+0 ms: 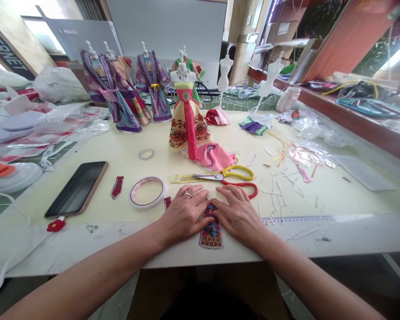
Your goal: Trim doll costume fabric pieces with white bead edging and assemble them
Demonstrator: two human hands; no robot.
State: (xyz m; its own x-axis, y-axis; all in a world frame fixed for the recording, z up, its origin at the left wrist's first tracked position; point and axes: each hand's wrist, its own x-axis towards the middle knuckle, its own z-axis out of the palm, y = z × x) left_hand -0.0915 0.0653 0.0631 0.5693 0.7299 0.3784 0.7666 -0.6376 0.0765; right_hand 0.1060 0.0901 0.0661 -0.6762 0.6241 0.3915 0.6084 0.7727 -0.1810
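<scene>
The pale table [126, 155] fills the view, strewn with sewing scraps. At its far side stands a row of small dress forms [126, 89] in purple robes. Nearer, at the centre, a form wears a yellow dress [186, 120] with a red sash.

At the near edge, the left hand [185, 213] and right hand [238, 213] lie palm down, side by side, fingers stretched and lightly spread. Neither is clenched. Both press flat on a patterned fabric strip [212, 234] with a beaded border, which sits between them. Its far end is hidden under the fingers.

A dark phone [76, 189] lies to the left, and yellow-and-red scissors [231, 175] just beyond the hands. A tape roll [147, 192] sits left of the left hand.

On a sign at the far left, cut off by the frame, "TERNET" [5, 51] can be read. A label on the grey board behind is too small to make out.
</scene>
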